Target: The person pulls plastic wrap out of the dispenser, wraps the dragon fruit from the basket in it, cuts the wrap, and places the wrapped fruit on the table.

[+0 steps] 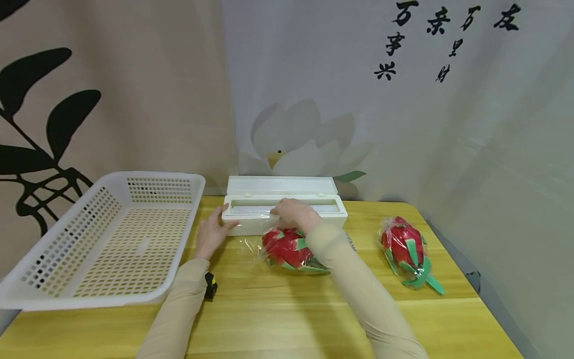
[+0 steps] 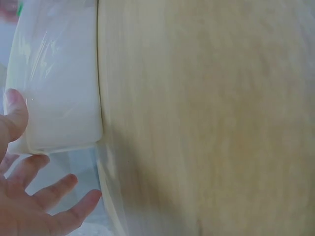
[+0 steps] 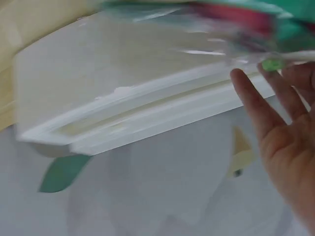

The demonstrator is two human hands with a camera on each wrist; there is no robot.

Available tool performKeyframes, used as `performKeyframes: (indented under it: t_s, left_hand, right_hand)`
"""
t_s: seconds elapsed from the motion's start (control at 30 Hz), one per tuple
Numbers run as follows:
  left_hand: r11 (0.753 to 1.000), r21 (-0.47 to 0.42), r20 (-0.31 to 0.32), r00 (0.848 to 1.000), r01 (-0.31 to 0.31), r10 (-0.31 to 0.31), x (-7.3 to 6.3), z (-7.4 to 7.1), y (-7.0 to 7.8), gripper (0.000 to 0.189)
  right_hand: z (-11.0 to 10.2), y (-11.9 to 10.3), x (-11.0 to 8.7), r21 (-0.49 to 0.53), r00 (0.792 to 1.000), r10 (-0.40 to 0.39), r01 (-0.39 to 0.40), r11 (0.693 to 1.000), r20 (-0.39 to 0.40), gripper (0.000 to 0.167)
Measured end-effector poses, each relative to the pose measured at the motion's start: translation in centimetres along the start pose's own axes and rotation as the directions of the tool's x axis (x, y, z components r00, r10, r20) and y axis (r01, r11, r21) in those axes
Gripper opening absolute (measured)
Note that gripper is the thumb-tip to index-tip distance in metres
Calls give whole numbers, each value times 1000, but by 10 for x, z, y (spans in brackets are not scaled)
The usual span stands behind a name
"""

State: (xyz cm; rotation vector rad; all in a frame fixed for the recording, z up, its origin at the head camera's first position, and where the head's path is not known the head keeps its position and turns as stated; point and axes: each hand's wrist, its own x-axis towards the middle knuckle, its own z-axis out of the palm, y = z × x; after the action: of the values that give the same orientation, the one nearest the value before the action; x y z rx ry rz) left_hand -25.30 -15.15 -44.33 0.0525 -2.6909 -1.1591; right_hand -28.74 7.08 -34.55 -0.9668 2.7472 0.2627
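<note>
A white cling film dispenser point(image 1: 251, 228) stands at the back of the table, its lid tilted up and a roll visible inside. My left hand point(image 1: 213, 232) grips its left end, thumb on the front, as the left wrist view also shows. At the front rim my right hand point(image 1: 296, 214) holds a small green slider point(image 3: 272, 65); its thumb and index fingertip are hidden in the right wrist view, where the outer fingers look straighter. Clear film hangs down the front. Below my right hand lies a red dragon fruit point(image 1: 287, 249) with green scales, with clear film around it.
Another dragon fruit point(image 1: 405, 249) in clear film lies near the table's right edge. A large white perforated basket point(image 1: 163, 294) occupies the left side. Behind the table point(image 1: 264, 319) hangs a printed cloth point(image 1: 305, 75), close to the dispenser's lid.
</note>
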Motion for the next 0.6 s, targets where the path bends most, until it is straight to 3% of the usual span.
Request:
performKeyframes:
  t_s: [0.13,0.27,0.47,0.6]
  left_hand:
    - [1000,3,4,1000,5,-5,0,0,-2,65]
    - [1000,7,13,1000,7,-7,0,-1,-2,65]
    - [1000,0,26,1000,13,-13,-2,-1,0,64]
    - [1000,-7,24,1000,10,-10,-1,-3,-1,64]
  right_hand:
    - [5,22,-11,81,999,46,-46,996,-3,45]
    - [8,31,-14,134,999,7,-2,991,-38,43]
    - [11,39,-17,139,997,-14,25,990,-77,42]
    - [16,57,-25,103,995,0,10,995,-102,40]
